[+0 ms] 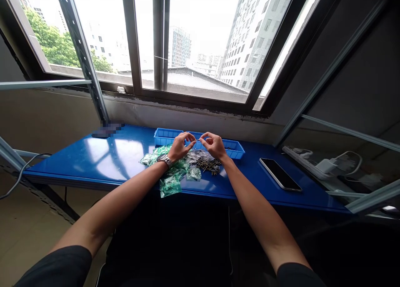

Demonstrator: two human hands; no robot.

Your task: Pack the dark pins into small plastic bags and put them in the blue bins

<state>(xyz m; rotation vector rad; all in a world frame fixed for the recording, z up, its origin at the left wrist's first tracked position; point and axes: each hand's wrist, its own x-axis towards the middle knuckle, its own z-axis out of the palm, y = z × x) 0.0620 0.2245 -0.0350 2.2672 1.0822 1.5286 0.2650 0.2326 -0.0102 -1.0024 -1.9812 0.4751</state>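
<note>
Both forearms stretched forward and inward, wrists lifted — left hand [180, 147], with a metal wristwatch [164, 160], and right hand [214, 145] curled into narrow pinches, a thin metal pin [196, 140] held between the fingertips, just above a blue plastic tray [231, 150] on the blue surface [71, 162]. Just below, small dark pins [208, 165] among crumpled green plastic bags [170, 183] — farther right, a smartphone [280, 174].
</note>
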